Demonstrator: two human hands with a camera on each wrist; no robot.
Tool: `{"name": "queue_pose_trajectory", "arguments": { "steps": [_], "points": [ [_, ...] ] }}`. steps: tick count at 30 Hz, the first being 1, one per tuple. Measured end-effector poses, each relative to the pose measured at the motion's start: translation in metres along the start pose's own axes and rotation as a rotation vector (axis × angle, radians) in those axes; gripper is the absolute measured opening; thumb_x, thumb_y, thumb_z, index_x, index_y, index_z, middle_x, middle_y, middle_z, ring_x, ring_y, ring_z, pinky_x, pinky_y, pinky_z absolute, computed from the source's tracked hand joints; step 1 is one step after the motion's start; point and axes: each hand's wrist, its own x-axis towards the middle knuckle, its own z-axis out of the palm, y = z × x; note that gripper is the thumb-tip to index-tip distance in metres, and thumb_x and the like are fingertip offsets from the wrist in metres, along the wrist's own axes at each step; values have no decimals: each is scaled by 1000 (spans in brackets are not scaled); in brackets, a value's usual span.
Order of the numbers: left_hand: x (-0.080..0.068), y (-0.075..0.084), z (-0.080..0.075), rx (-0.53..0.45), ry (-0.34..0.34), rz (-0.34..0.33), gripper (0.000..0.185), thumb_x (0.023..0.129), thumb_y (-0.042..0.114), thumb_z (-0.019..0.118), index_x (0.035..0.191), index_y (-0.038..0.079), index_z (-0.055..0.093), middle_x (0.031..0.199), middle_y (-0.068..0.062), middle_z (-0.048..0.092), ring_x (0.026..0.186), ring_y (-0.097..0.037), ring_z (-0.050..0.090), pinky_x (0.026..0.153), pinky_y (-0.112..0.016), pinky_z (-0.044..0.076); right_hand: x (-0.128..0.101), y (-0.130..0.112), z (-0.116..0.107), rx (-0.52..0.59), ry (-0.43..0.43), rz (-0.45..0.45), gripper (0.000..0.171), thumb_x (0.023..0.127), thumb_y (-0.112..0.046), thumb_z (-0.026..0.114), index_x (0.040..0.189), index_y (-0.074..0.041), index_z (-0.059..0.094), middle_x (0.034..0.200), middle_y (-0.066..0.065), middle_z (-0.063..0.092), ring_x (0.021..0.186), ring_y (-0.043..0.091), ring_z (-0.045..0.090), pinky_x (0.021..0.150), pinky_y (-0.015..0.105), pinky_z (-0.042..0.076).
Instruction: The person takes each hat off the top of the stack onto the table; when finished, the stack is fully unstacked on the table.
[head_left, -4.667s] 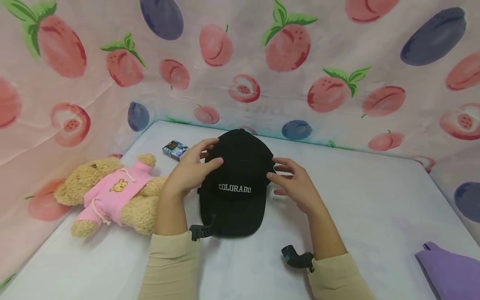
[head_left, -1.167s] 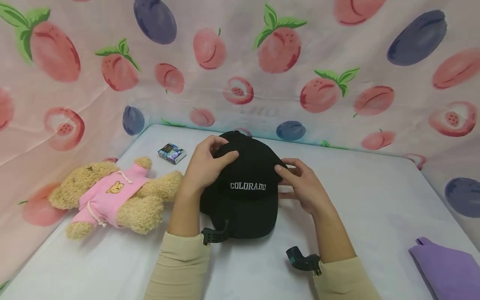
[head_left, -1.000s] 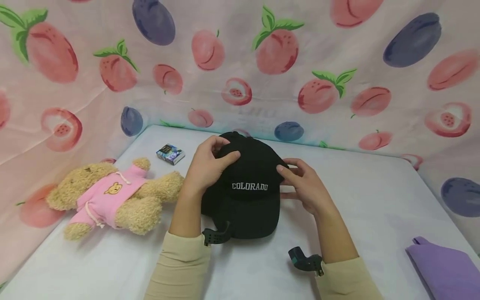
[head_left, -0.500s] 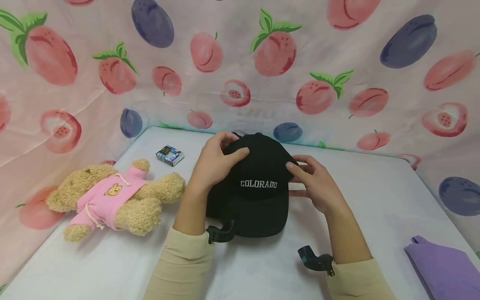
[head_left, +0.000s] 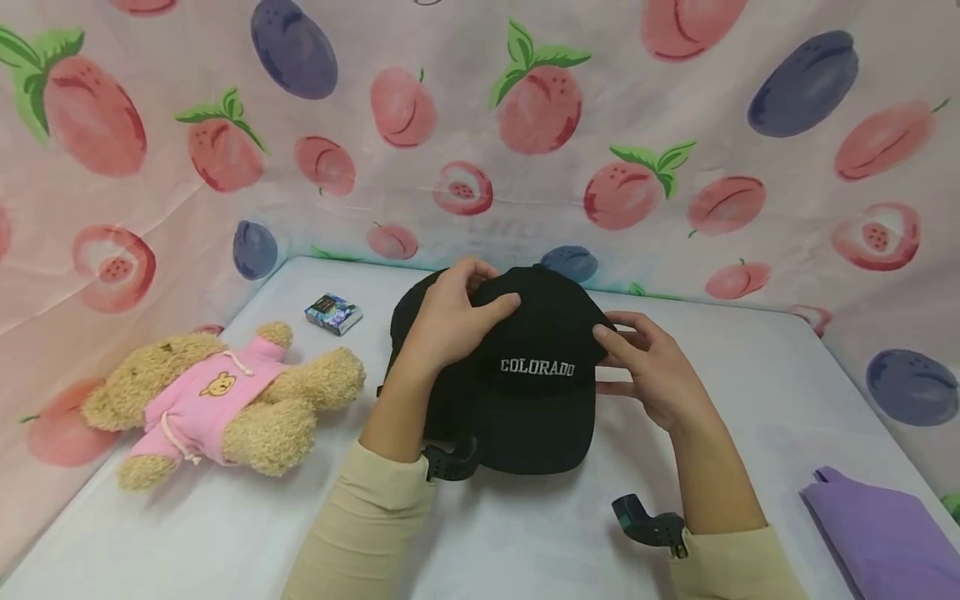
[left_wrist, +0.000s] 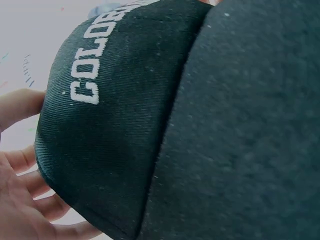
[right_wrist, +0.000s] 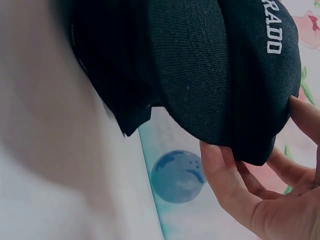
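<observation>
A black baseball cap with white COLORADO lettering is held up in the head view, brim toward me. My left hand grips the left side of its crown, thumb on the front and fingers behind. My right hand pinches the cap's right side, thumb in front. In the right wrist view, some fingers of the right hand reach under the cap's edge. A second black cap shape shows behind and left of the first, partly hidden by my left hand and arm. Lettering and crown of the held cap fill much of the left wrist view.
A teddy bear in a pink hoodie lies on the white bed-like surface at left. Behind it sits a small patterned box. Folded purple cloth lies at the right front. Fruit-print fabric hangs along the back and sides.
Both hands have moved the lettered cap to the right, tighter in their grip than in the oldest frame. The second black shape now shows at its left, where earlier the two overlapped.
</observation>
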Motion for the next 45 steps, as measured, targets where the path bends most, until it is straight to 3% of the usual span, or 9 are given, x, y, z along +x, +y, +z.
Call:
{"name": "queue_pose_trajectory", "arguments": {
  "steps": [14, 31, 38, 45],
  "points": [
    [9, 1, 26, 39, -52, 5, 38, 97, 35, 71, 127, 14, 60, 136, -13, 60, 131, -29, 53, 105, -53, 48, -7, 14, -23, -6, 32, 16, 62, 102, -42, 63, 151, -9, 42, 134, 13, 50, 99, 14, 68, 82, 40, 63],
    [22, 11, 50, 61, -112, 65, 38, 99, 33, 69, 129, 13, 58, 138, -11, 61, 130, -27, 56, 103, -49, 50, -12, 23, -49, 28, 61, 28, 53, 102, -39, 66, 144, -16, 45, 122, 0, 54, 95, 11, 69, 79, 37, 64],
    [30, 8, 61, 47, -163, 34, 37, 100, 35, 69, 129, 14, 58, 136, -12, 61, 120, -27, 60, 98, -46, 51, -14, 29, -61, 52, 65, 18, 42, 103, -35, 65, 138, -20, 47, 119, -3, 55, 94, 12, 69, 77, 35, 64],
    [38, 1, 72, 20, -187, 32, 36, 100, 35, 69, 128, 14, 60, 133, -12, 62, 116, -27, 61, 96, -45, 52, -12, 35, -67, -8, 86, 23, 47, 103, -37, 63, 141, -17, 45, 120, -1, 53, 94, 9, 69, 77, 33, 64]
  ]
}}
